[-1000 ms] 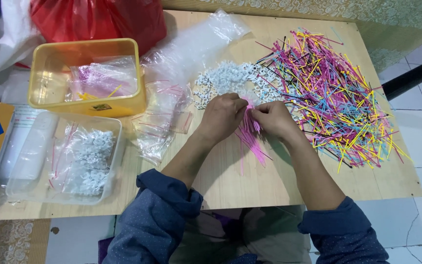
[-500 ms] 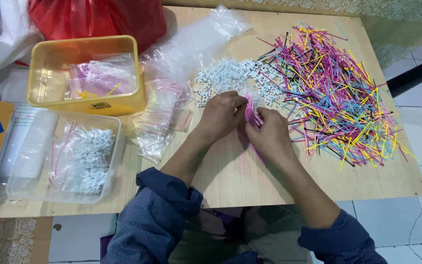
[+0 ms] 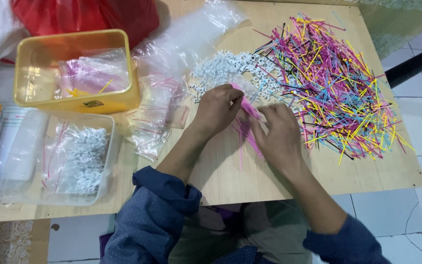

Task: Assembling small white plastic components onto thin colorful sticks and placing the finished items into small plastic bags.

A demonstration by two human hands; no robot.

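Note:
My left hand point(image 3: 217, 110) and my right hand point(image 3: 278, 134) meet over the middle of a wooden board point(image 3: 289, 176). Both pinch a small bundle of thin pink plastic sticks point(image 3: 248, 128), which fans out downward between them. Just beyond my hands lies a heap of small white plastic pieces point(image 3: 230, 68). To the right spreads a big loose pile of coloured sticks point(image 3: 333, 83) in pink, yellow, blue and black.
A yellow tub point(image 3: 30, 98) with clear bags inside stands at the upper left. Below it sits a clear tray point(image 3: 10, 186) holding white pieces in bags. Empty clear bags point(image 3: 162, 107) lie between tub and hands. A red bag point(image 3: 84, 14) is at the top, tiled floor at right.
My right hand drew back from the coloured pile toward my left hand. The pink bundle now sits pinched between both hands and hangs lower over the board.

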